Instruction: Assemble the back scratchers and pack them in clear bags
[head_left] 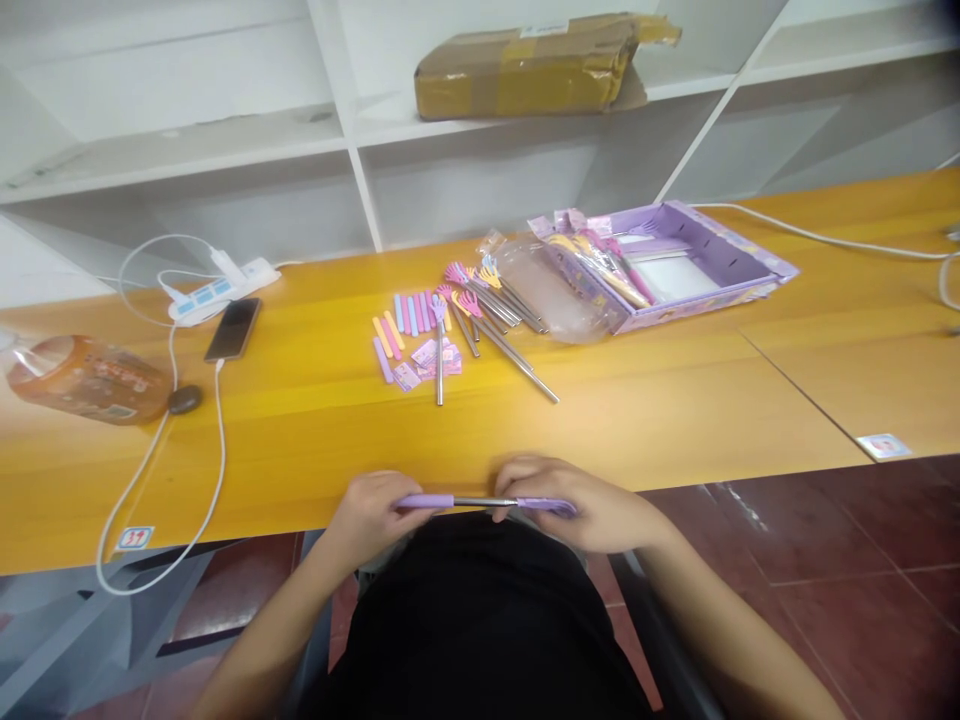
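Observation:
A back scratcher (480,502) with a metal rod, a purple grip and a purple claw head lies level between my hands at the table's front edge. My left hand (375,510) is closed on its grip end. Around the claw end, my right hand (574,500) is closed with the fingers partly hidden. Farther back lie several more back scratchers (517,355) with pink, yellow and blue heads. Left of them are several loose coloured grips (414,313) in purple, blue, pink and yellow. Small printed cards (431,365) lie under one metal rod.
A purple box (750,240) holds packaged back scratchers, with a clear plastic bag (547,290) beside it. At left are a power strip (225,290), a phone (232,330), white cables and an orange-labelled bottle (90,380). A taped carton (525,75) sits on the shelf.

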